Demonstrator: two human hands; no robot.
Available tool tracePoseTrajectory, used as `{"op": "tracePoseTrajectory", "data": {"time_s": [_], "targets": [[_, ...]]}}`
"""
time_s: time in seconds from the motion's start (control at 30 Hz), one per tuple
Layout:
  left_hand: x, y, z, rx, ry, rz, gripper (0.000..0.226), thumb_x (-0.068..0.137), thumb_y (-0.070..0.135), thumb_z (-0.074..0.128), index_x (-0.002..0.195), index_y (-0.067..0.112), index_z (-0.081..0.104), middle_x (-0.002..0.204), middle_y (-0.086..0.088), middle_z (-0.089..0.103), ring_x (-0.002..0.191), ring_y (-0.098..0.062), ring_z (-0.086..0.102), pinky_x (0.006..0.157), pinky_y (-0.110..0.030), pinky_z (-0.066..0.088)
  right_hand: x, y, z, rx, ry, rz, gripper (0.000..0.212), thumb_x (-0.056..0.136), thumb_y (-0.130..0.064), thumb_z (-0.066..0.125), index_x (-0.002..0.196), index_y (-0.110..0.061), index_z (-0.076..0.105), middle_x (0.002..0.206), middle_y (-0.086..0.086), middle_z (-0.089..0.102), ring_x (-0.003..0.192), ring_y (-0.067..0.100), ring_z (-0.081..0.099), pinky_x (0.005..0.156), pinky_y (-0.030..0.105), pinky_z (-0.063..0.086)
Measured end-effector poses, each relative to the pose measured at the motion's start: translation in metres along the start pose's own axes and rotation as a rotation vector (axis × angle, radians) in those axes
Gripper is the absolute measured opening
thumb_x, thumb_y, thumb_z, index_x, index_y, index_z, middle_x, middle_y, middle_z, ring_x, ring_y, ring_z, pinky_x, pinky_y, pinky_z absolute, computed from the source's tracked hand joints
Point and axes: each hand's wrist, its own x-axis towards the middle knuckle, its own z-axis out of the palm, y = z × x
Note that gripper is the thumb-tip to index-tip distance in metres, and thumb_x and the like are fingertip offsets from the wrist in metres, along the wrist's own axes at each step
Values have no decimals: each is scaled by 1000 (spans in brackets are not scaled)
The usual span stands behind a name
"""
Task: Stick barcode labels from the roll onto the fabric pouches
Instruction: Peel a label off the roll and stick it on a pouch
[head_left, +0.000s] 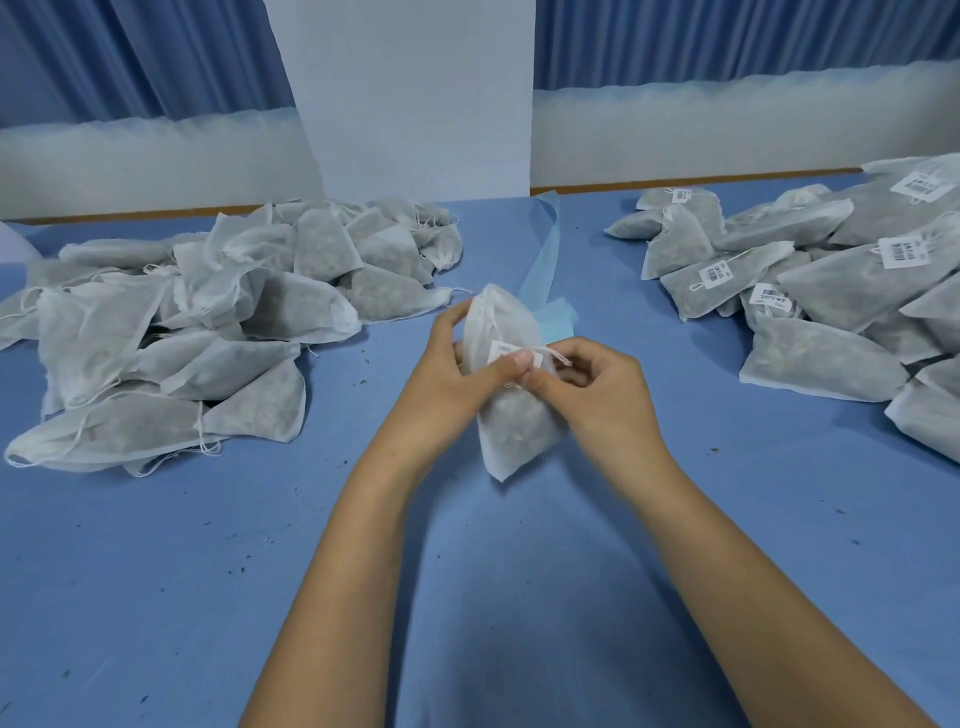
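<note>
On the upper half of the pouch (514, 421) sits the label (500, 350), pressed by the thumb of the left hand (452, 374), whose fingers grip the pouch. The right hand (597, 387) pinches the pouch beside it. The drawstring (557, 356) could get trapped underneath, or the soft fabric could wrinkle and crease the barcode.

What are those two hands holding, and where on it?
One fabric pouch. The left hand grips its upper half, thumb on the label; the right hand pinches beside that label.
</note>
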Motion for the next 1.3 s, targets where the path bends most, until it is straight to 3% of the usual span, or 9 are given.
{"op": "tracePoseTrajectory", "data": {"time_s": [0.13,0.3,0.53,0.67,0.8,1.0,1.13,1.23,1.3], "targets": [[1,-3,2,-39,53,-17,49,87,19,71,131,18,51,101,-5,75,97,-20,71,92,-37,53,2,1,-2,98,32,38,8,82,-15,73,75,-14,69,74,1,69,69,10,61,64,20,48],[3,-4,3,-35,63,31,42,88,20,70,126,22,54,92,-1,77,88,-15,72,76,-23,54,4,4,-2,14,54,-37,16,87,-10,65,72,-12,67,67,-7,66,64,6,56,63,17,44],[4,-12,24,-4,267,135,34,90,23,67,122,30,58,72,9,71,66,-4,66,62,-16,48,0,2,-8,54,-25,0,16,89,-10,63,77,1,61,67,-1,60,62,6,53,60,14,42],[5,-5,53,-40,223,127,33,88,19,70,112,36,55,95,7,71,77,2,67,64,-11,48,-2,-7,-28,9,96,-39,16,87,-9,65,75,0,61,63,-2,59,57,5,52,56,13,41],[10,9,91,-36,217,149,33,85,16,72,110,31,56,98,17,64,78,14,61,64,-4,45,-8,-15,-60,26,133,-18,22,89,-15,63,75,1,60,60,-7,58,56,2,51,56,11,41],[14,12,146,20,55,21,31,86,21,71,111,23,54,106,3,66,82,3,62,60,-6,46,-21,-17,-115,-78,244,36,26,88,-13,65,76,7,54,65,6,50,59,8,45,54,16,36],[16,14,173,-19,94,-52,34,81,22,76,107,23,55,108,-3,68,88,-12,67,70,-20,52,-33,-13,-153,-120,123,266,32,88,-28,65,97,1,59,85,8,63,72,15,60,68,28,50],[24,25,189,-110,101,-105,36,83,29,74,113,21,55,112,-5,68,95,-18,67,80,-30,55,-37,-12,-169,-40,-9,340,22,85,-20,68,100,-5,62,80,5,66,60,13,59,57,23,47],[31,34,200,-184,22,-138,43,90,39,64,125,17,53,119,-7,66,102,-21,66,89,-36,55,-21,-20,-174,108,86,283,12,86,-12,67,92,-3,63,76,9,61,58,12,55,56,20,45]]}}
